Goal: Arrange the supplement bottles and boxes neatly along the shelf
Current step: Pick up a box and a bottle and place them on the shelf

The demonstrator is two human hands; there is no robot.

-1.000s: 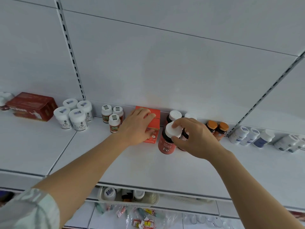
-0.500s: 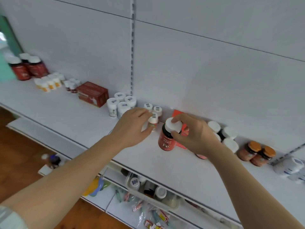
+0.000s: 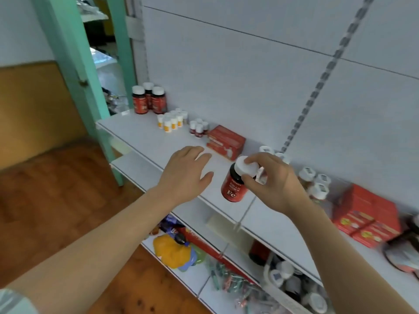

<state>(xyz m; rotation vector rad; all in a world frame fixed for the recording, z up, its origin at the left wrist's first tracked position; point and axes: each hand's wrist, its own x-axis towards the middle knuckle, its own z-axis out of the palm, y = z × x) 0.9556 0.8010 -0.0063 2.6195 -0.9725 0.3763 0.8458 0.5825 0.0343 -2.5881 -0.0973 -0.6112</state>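
Note:
My right hand grips the white cap of a red-labelled bottle marked Fe, held tilted just above the white shelf. My left hand hovers over the shelf to the left of the bottle, fingers relaxed, holding nothing. Three matching red bottles stand at the shelf's far left end. Beside them stand small orange-labelled bottles, small dark bottles and a red box. White-capped bottles and a larger red box sit to the right.
A green post stands at the shelf's left end, with wooden floor below. The lower shelf holds a yellow packet, wrapped items and a basket of bottles. A slotted upright runs up the back panel.
The view has swung left along the shelf. My right hand has carried the Fe bottle leftward off the shelf. My left hand left the small bottles and now hovers empty.

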